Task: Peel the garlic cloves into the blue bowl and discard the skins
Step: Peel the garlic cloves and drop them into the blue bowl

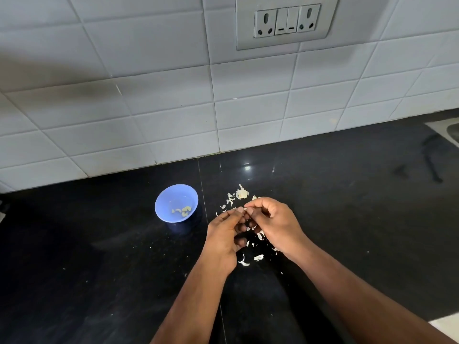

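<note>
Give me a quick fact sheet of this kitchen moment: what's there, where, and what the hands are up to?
surface: black countertop below a white tiled wall
bowl: blue bowl, left of the hands, a few peeled garlic cloves inside
left hand: left hand pinches a small garlic piece with its fingertips
right hand: right hand pinches the same piece
skins: garlic skins scattered on the counter around and under the hands
garlic bulb remnant: garlic bulb remnant, just behind the hands
wall fitting: socket and switch panel
</note>
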`<action>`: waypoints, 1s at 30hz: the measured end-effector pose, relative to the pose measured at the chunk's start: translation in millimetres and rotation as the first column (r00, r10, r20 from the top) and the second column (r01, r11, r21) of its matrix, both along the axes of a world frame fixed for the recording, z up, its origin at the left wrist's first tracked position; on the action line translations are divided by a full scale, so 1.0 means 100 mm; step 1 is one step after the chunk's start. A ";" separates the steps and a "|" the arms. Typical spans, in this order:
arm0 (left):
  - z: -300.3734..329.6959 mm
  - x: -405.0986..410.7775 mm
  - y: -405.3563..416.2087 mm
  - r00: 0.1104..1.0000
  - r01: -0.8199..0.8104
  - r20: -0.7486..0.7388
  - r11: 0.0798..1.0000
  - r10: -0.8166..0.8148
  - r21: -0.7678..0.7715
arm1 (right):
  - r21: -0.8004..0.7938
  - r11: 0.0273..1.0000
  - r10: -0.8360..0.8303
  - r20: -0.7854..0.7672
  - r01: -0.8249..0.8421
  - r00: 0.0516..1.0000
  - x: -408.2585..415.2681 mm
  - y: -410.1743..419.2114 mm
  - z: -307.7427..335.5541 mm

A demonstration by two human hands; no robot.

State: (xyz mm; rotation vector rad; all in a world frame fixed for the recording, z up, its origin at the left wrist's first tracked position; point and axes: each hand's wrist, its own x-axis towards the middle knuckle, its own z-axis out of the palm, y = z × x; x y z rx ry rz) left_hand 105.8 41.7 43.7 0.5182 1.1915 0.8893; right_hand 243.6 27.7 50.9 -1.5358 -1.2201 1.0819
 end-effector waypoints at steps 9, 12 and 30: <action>-0.01 0.17 -0.05 0.975 -0.182 0.139 0.983 0.176 0.032 | -0.124 0.973 -0.229 -0.431 0.193 0.873 -0.26 -0.09 0.06; 0.00 0.16 -0.05 0.976 -0.196 0.107 0.978 0.189 0.067 | -0.161 0.969 -0.243 -0.483 0.187 0.841 -0.31 -0.08 0.07; 0.11 0.04 -0.10 0.938 0.074 -0.345 0.961 0.023 0.265 | -0.229 0.919 -0.391 -0.622 0.320 0.678 -0.31 0.00 0.00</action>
